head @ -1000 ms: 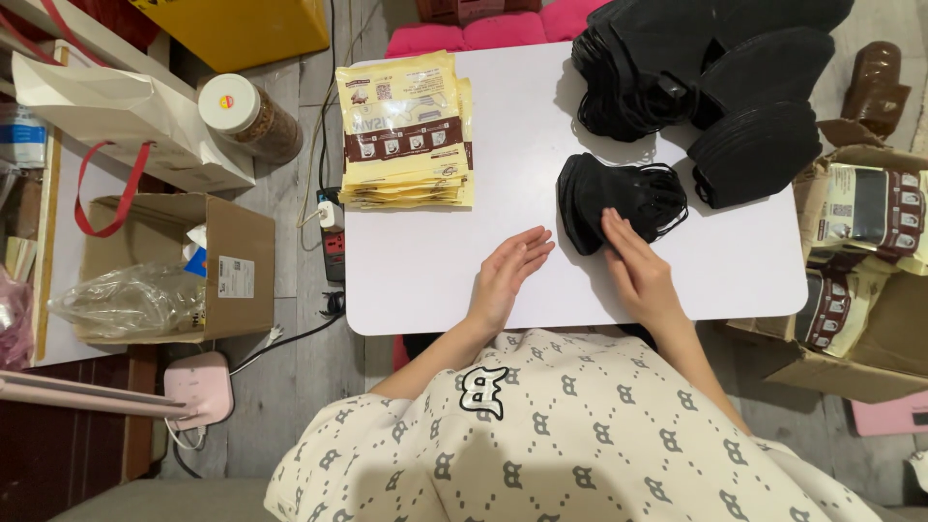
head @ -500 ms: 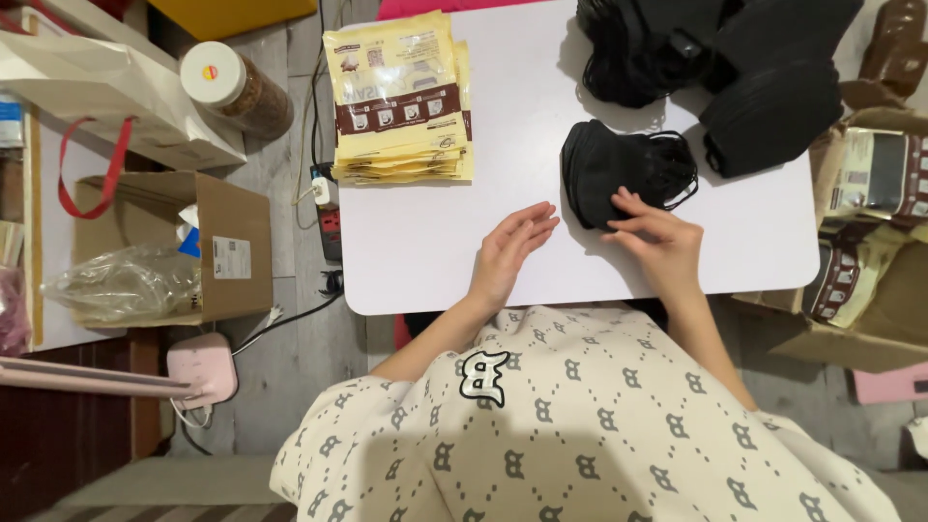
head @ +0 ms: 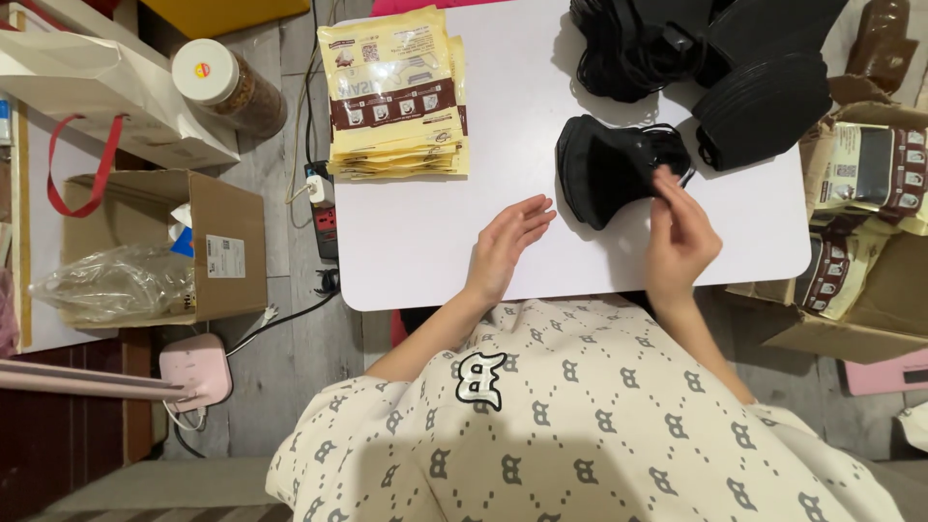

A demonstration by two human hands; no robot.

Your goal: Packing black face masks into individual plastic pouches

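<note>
The right hand (head: pixel 680 237) is pinching a small stack of black fabric face masks (head: pixel 609 169) (steadying it), while the left hand (head: pixel 507 242) is lying open beside the stack.

— Where are your hands?
— My left hand (head: pixel 505 246) lies flat, palm down, fingers together and pointing away from me.
— And the other?
— My right hand (head: pixel 679 240) is raised a little, fingertips (head: pixel 665 180) pinched together, wrist bent.

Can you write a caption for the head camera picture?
Right hand touches a black face mask stack; left hand rests on the white table.
</note>
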